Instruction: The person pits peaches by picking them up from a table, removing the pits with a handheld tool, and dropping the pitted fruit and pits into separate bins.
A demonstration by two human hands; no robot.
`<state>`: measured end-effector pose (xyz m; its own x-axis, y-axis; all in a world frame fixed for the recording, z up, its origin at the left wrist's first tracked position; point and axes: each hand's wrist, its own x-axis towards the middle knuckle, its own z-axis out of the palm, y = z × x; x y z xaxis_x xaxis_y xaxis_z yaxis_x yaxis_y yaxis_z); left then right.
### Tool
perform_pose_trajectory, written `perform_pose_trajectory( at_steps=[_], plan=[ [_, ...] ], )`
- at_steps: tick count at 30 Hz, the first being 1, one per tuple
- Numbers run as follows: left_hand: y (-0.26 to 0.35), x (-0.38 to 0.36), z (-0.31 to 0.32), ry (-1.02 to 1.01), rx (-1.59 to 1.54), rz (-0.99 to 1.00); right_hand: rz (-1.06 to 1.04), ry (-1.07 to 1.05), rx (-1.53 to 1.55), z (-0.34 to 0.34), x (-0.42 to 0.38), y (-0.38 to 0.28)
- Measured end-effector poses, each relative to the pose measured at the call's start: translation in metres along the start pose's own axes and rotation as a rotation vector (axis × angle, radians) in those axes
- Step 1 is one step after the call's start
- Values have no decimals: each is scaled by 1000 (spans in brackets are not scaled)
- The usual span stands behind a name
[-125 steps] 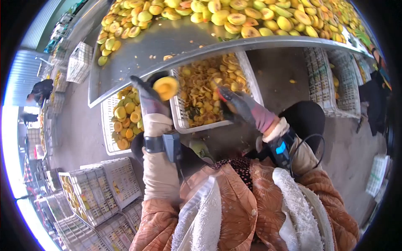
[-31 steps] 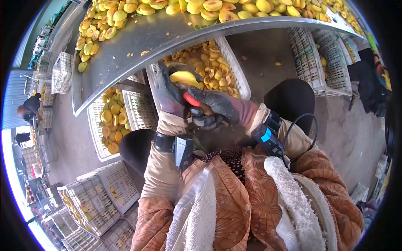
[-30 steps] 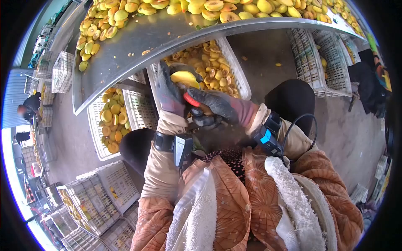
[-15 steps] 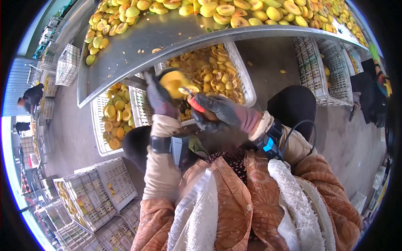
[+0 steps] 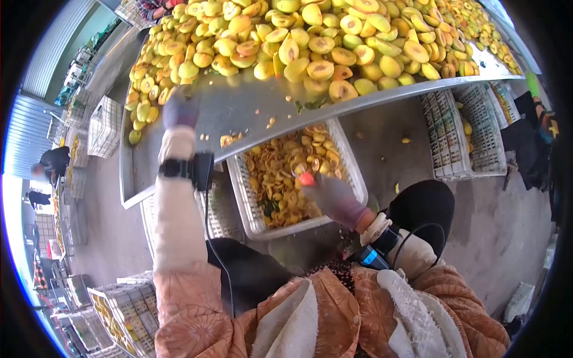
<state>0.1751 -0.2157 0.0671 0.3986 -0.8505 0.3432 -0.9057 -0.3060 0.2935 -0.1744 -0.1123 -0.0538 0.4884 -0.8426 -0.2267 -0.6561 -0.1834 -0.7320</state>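
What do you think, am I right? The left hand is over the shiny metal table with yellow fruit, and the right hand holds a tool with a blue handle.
Not quite: the head view shows the grey-gloved right hand holding a tool with a red handle, not blue. The left hand is over the shiny metal table with yellow fruit.

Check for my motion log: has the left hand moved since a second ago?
Yes: the left hand moved forward, from the near side of the metal table to above its top.
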Motion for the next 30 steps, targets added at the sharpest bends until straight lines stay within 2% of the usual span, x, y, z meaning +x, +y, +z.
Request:
perform_pose_trajectory(
  at_steps=[1,2,3,5,6,7,9,10,11,13,15,16,17,19,22,23,25,26,28,29,30],
  plan=[
    [-8,37,32,-109,18,-15,-20,-51,-55,3,2,7],
    [28,45,27,-339,-156,-319,-6,30,-106,2,-2,3],
    [9,78,66,-302,-167,-277,-7,42,-114,2,-1,1],
    [-27,134,136,-192,157,97,-22,100,-26,0,1,1],
    [-14,134,137,-309,-152,-117,-14,100,56,0,3,3],
    [-9,132,137,-309,-158,-105,-10,112,54,-2,5,2],
    [-7,116,135,-167,-66,55,-25,140,31,-7,-1,-3],
    [-9,105,128,-174,-56,54,-24,88,107,-12,-2,-4],
    [-9,93,117,-351,-379,-32,-25,80,119,-9,-1,-1],
    [-9,62,86,-679,-1031,-226,-176,196,134,2,1,8],
    [28,9,31,-734,-1109,-249,-181,159,129,-5,-4,-2],
    [41,-18,11,-721,-1221,-193,-142,169,147,-9,-8,-10],
    [50,-44,-4,-702,-1287,-234,-101,177,162,-12,-11,-18],
    [66,-82,-20,-721,-1225,-225,-91,128,167,-18,-20,-27],
    [102,-149,-31,-554,-1588,-333,-249,191,382,-23,-35,-41],
    [100,-160,-22,-554,-1626,-424,-240,190,382,-25,-39,-47],
    [92,-180,-10,-708,-1854,-452,-344,219,453,-26,-47,-54],
    [91,-190,-4,-713,-1858,-457,-342,225,401,-24,-49,-55],
    [95,-208,6,-462,-1763,-538,-346,207,413,-24,-52,-56],
    [97,-215,8,-462,-1765,-541,-355,187,430,-23,-54,-57],
    [100,-220,9,-347,-1667,-521,-334,167,452,-22,-53,-56]
  ],
)
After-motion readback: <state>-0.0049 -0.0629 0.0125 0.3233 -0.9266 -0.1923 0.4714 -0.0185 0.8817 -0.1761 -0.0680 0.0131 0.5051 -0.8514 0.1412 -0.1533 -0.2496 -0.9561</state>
